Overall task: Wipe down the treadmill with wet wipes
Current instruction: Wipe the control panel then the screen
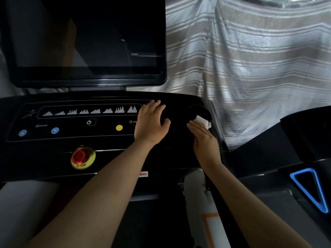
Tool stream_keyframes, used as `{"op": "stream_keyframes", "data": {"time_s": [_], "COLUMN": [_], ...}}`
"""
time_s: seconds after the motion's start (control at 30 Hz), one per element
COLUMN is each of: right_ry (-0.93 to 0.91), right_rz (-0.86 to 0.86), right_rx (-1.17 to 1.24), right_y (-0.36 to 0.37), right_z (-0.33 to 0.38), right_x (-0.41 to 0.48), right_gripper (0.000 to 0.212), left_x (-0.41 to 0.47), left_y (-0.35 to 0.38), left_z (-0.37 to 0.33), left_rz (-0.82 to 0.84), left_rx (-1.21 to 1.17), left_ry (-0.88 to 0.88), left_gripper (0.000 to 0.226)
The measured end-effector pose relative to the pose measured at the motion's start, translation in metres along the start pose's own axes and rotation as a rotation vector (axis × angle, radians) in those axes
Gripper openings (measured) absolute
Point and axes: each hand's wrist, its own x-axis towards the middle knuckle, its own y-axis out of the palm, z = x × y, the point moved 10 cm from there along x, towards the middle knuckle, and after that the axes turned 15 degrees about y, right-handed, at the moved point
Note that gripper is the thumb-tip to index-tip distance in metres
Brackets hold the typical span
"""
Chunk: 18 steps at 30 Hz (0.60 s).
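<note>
Left arm [111,185] and right arm [241,197] are bare from wrist to the lower edge of view; left hand [152,122] and right hand [204,138] are bare too.

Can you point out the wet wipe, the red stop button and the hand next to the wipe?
wet wipe [202,121], head view, on its white folded middle.
red stop button [80,155], head view, on its red cap.
right hand [204,138], head view, on the back of the hand.
</note>
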Motion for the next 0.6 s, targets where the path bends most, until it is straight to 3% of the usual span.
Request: {"op": "stream_keyframes", "data": {"time_s": [0.13, 0.2, 0.37, 0.5, 0.6], "right_ry": [-0.002, -0.022, -0.038, -0.11, -0.173], "right_rz": [0.011, 0.033, 0.1, 0.207, 0.284], "right_rx": [0.026, 0.067, 0.264, 0.367, 0.409], "right_y": [-0.003, 0.0, 0.021, 0.056, 0.081], "right_z": [0.018, 0.035, 0.089, 0.141, 0.184], "right_x": [-0.01, -0.022, -0.053, -0.072, -0.087], "right_gripper": [0.042, 0.039, 0.038, 0.042, 0.042], "left_x": [-0.008, -0.031, -0.12, -0.172, -0.203], "left_y": [-0.001, -0.014, -0.07, -0.094, -0.104], "left_z": [-0.011, -0.01, 0.036, 0.05, 0.075], "left_rz": [0.113, 0.089, -0.082, 0.013, 0.076], "left_rx": [-0.1, -0.045, 0.046, 0.182, 0.221], "left_ry": [0.087, 0.117, -0.103, -0.088, -0.179], "left_gripper": [0.051, 0.052, 0.06, 0.071, 0.08]}}
